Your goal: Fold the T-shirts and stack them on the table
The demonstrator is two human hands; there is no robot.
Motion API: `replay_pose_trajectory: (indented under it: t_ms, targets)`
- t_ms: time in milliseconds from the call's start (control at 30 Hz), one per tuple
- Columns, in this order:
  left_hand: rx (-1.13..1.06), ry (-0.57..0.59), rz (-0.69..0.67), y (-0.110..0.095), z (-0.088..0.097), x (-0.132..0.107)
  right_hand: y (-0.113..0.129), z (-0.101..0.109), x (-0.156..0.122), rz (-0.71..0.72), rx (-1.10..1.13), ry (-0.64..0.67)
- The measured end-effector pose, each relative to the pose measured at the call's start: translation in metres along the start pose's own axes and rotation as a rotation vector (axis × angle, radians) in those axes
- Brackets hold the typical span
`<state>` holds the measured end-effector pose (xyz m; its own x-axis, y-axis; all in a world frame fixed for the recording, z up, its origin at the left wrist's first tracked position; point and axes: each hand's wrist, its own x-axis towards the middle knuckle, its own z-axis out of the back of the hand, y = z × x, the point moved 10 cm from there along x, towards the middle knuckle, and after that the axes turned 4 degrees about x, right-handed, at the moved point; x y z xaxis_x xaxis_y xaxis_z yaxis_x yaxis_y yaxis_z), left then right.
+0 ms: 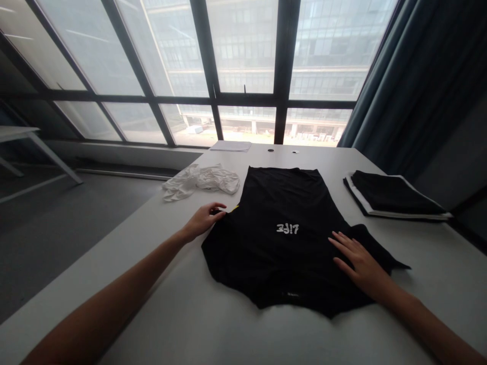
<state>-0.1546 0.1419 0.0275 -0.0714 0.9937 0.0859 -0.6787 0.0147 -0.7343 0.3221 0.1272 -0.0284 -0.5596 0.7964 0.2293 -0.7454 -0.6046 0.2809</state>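
Observation:
A black T-shirt (283,203) with small white lettering lies spread flat on the white table (160,284), its collar end nearest me. My left hand (203,219) pinches the shirt's left edge by the sleeve, fingers curled onto the cloth. My right hand (357,261) rests flat on the shirt's right side near the other sleeve, fingers stretched out and slightly apart.
A crumpled white garment (201,181) lies at the table's far left. A stack of folded black and white clothes (391,198) sits at the right. A sheet of paper (231,146) lies by the window. Another table (23,137) stands at far left; a dark curtain (426,76) hangs at right.

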Motion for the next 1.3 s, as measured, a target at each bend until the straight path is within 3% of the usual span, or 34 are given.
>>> replay_pose_trajectory:
  t_ms: [100,267,467,533,633,700,733,833,933,1000,1100,1167,1300]
  targets:
    - [-0.084,0.07,0.014,-0.002,-0.009,-0.006,-0.001,-0.001,0.0,0.006,0.002,-0.001]
    - [0.175,0.154,-0.092,-0.009,-0.022,-0.014,-0.001,0.0,-0.001,0.009,0.009,-0.011]
    - [0.376,0.288,-0.096,-0.003,0.0,-0.015,-0.001,0.001,0.0,-0.004,0.013,-0.004]
    - [0.492,0.243,-0.053,0.001,0.016,-0.012,-0.001,0.001,0.0,-0.004,0.015,-0.007]
    - [0.645,-0.031,-0.113,-0.026,0.032,-0.012,0.003,0.004,0.001,0.006,-0.002,-0.02]
    - [0.597,-0.149,-0.283,-0.062,0.017,-0.024,0.012,0.01,0.001,0.029,-0.04,-0.049]
    - [0.526,-0.122,-0.37,-0.078,-0.001,-0.032,0.019,0.014,0.001,0.048,-0.059,-0.071]
    - [0.453,0.102,-0.572,-0.106,-0.065,-0.059,0.045,0.025,-0.001,0.126,-0.055,-0.116]
    - [0.499,0.347,-0.658,-0.102,-0.112,-0.08,0.067,0.022,-0.002,0.193,0.038,-0.041]
    - [0.53,0.434,-0.652,-0.091,-0.122,-0.084,0.075,0.014,-0.003,0.217,0.086,0.055]
    - [0.538,0.429,-0.628,-0.088,-0.114,-0.081,0.076,0.005,-0.004,0.212,0.115,0.142]
    - [0.47,0.445,-0.661,-0.1,-0.109,-0.085,0.073,0.004,-0.004,0.209,0.125,0.151]
    - [0.276,0.675,-0.779,-0.131,-0.118,-0.116,0.071,0.005,-0.005,0.221,0.134,0.129]
